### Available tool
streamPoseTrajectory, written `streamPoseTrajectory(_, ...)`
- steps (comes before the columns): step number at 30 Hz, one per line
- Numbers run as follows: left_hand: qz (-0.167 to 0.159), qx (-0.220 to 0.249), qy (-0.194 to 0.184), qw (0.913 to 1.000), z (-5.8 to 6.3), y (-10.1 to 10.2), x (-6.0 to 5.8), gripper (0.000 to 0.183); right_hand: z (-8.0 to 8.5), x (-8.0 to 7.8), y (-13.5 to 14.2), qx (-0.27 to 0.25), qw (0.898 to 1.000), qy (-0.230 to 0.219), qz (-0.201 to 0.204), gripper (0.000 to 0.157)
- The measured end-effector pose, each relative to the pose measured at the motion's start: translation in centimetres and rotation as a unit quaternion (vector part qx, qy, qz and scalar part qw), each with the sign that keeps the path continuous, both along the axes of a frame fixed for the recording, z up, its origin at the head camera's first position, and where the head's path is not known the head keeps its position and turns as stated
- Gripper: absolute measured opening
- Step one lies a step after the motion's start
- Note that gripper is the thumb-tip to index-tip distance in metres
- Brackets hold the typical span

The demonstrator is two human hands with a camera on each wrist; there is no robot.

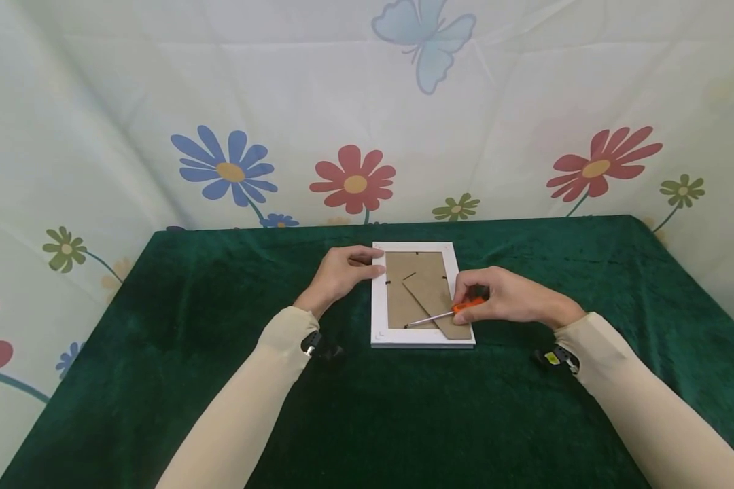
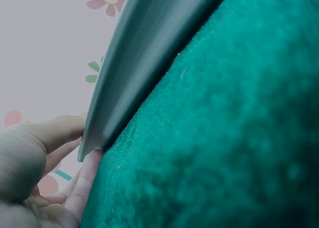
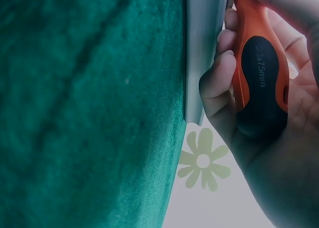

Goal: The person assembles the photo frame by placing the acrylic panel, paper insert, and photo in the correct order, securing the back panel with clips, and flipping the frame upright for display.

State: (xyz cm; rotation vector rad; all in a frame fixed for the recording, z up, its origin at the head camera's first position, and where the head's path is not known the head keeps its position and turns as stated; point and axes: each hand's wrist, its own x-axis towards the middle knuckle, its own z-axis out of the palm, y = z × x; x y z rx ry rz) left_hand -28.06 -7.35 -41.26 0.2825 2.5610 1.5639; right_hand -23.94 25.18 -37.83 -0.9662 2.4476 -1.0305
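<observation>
A white picture frame (image 1: 378, 299) lies back side up, showing its brown backing board (image 1: 425, 268) and a slanted stand leg (image 1: 455, 331). Small dark tabs sit along the inner edge of the frame. My left hand (image 1: 342, 272) holds the frame's upper left side, thumb and fingertips at its rim; in the left wrist view those fingers meet the frame's edge (image 2: 112, 88). Between the thumb and fingers of my right hand (image 1: 514, 295) is a screwdriver (image 3: 263, 73) with an orange and black handle. Its shaft (image 1: 431, 318) crosses the stand leg, and the tip is at the opening's lower left corner.
A dark green velvet cloth (image 1: 465, 414) covers the table under the frame. Behind the table hangs a pale curtain (image 1: 306, 88) printed with flowers and a butterfly. Dark wrist cameras (image 1: 563, 358) sit on both cream sleeves.
</observation>
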Motion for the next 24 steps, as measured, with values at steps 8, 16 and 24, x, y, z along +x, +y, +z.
streamPoseTrajectory(8, 0.002, 0.000, -0.002, 1.0000, -0.04, 0.06, -0.01, 0.037, 0.13, 0.05, -0.08, -0.005, 1.000, 0.001, 0.007, 0.015)
streamPoseTrajectory(16, -0.001, 0.000, -0.003, 1.0000, -0.08, -0.04, -0.06, 0.037, 0.11, 0.13, -0.19, 0.002, 1.000, 0.005, 0.002, 0.015)
streamPoseTrajectory(24, -0.003, 0.002, -0.005, 1.0000, -0.12, -0.08, -0.19, 0.037, 0.18, 0.15, -0.30, 0.009, 1.000, 0.017, -0.004, 0.015)
